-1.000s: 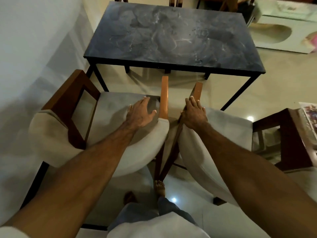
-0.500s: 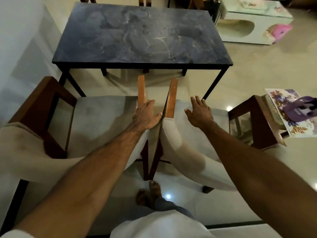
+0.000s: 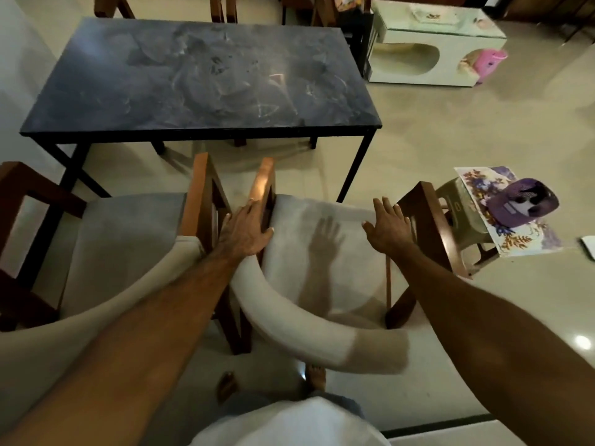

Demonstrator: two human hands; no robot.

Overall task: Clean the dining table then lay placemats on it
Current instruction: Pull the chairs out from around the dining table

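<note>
We see the dark blue-grey marbled rectangular desk (image 3: 199,75) on black metal legs ahead, its long axis running left to right, far edge tilted slightly toward the right. Our left hand (image 3: 246,233) rests on the wooden armrest of the right-hand beige cushioned armchair (image 3: 322,252), thumb curled over its edge. Our right hand (image 3: 388,230) hovers above that seat beside the other armrest, fingers (image 3: 381,204) spread straight, holding nothing.
</note>
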